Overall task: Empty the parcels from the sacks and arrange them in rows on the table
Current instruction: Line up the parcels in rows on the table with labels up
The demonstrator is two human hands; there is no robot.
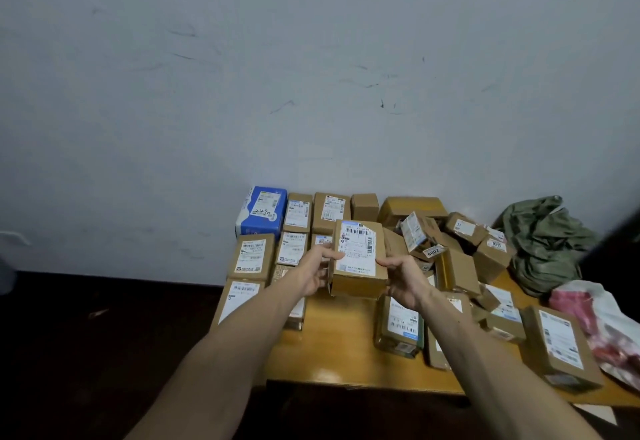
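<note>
Two hands held one box (pixel 358 256) above the bench (pixel 341 353): your left hand (pixel 313 275) and right hand (pixel 403 280) clamped its sides, just right of the tidy rows (pixel 273 252). You did best lowering it label-up, edges squared against them.

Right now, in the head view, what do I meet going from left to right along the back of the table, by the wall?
Blue parcel → two labelled brown boxes → small plain box → large plain box → jumbled boxes → green sack.
</note>
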